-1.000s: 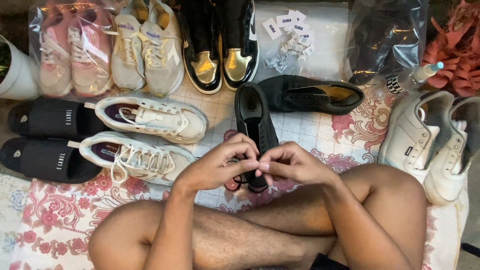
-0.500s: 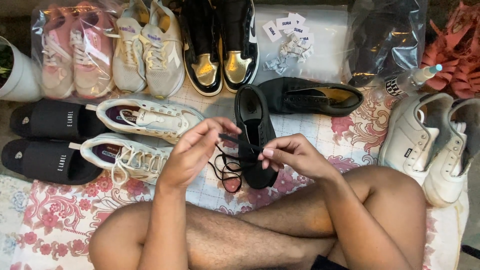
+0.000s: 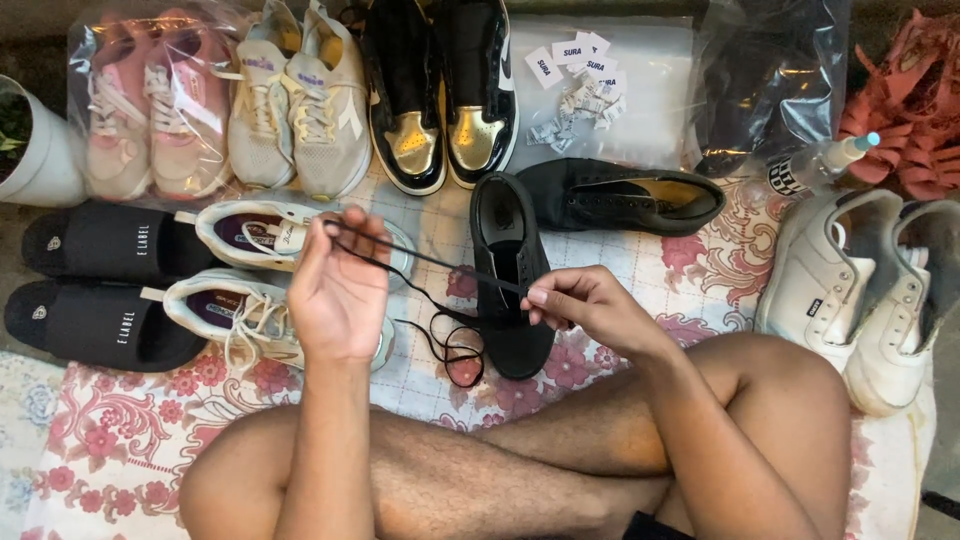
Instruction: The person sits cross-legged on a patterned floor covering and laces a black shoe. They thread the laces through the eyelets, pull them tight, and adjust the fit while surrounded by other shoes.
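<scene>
Pulling a black shoelace (image 3: 420, 262) taut, we pinch one end in our raised left hand (image 3: 338, 290) and the other in our right hand (image 3: 585, 305), fingers closed tight on it, over the black shoe (image 3: 510, 270) lying on the floral cloth (image 3: 110, 440). Behind, a clear bag (image 3: 150, 110) holds pink sneakers (image 3: 145, 125); another clear bag (image 3: 640, 110) holds white paper tags (image 3: 580, 65).

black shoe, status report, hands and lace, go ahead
Left hand raised, pinching black lace taut. Right hand holds lace at black shoe. Slack loops on the cloth by the toe. White sneakers close under left hand.
</scene>
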